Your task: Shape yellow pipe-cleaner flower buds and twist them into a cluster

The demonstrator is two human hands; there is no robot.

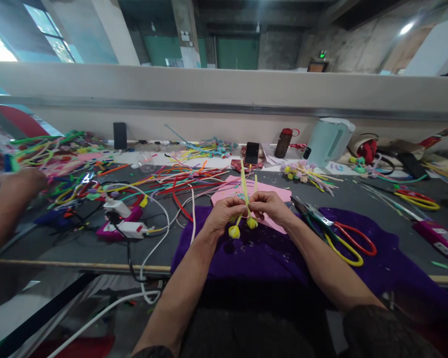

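Both my hands meet over a purple cloth [242, 266] and a pink sheet [224, 187]. My left hand [227, 211] pinches yellow pipe-cleaner flowers [234, 231], whose round yellow heads hang down and whose stems point up. My right hand [269, 205] is closed at the same stems, its fingertips close to the left ones. Another yellow head [251, 222] hangs just under my fingers. To the right of my right hand lie scissors [343, 236] with one red and one yellow handle, on the cloth. Exactly which stem each finger presses is partly hidden.
A co-worker's arm [13, 199] reaches in at the left. Power strips [125, 227] with white cables lie left of the cloth. Red pipe cleaners [194, 175] spread behind. Along the back stand a phone [252, 152], a brown bottle [283, 143] and a pale-blue kettle [330, 141].
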